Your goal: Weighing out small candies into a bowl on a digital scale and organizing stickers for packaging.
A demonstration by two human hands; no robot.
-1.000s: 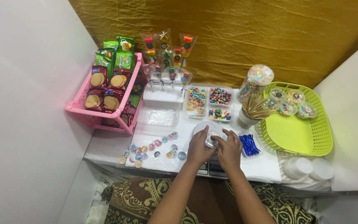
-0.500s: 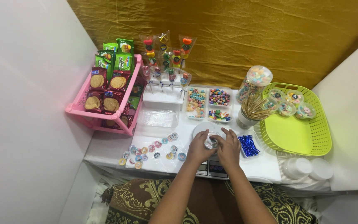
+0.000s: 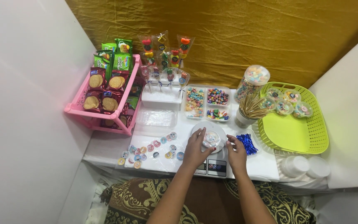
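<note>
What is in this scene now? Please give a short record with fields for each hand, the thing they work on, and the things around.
left hand: fingers on the small round clear container
right hand: resting on the scale, apart from the container
container position: on the round white scale plate
right of hands: tray of blue twist ties, green basket
left of hands: round stickers, pink rack of biscuit packs
behind: candy trays, cup of wooden skewers

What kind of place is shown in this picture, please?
Probably a small home workbench for packing sweets: trays of coloured candies, wrapped candy skewers on a stand, and a digital scale where the left hand touches a small filled cup.
</note>
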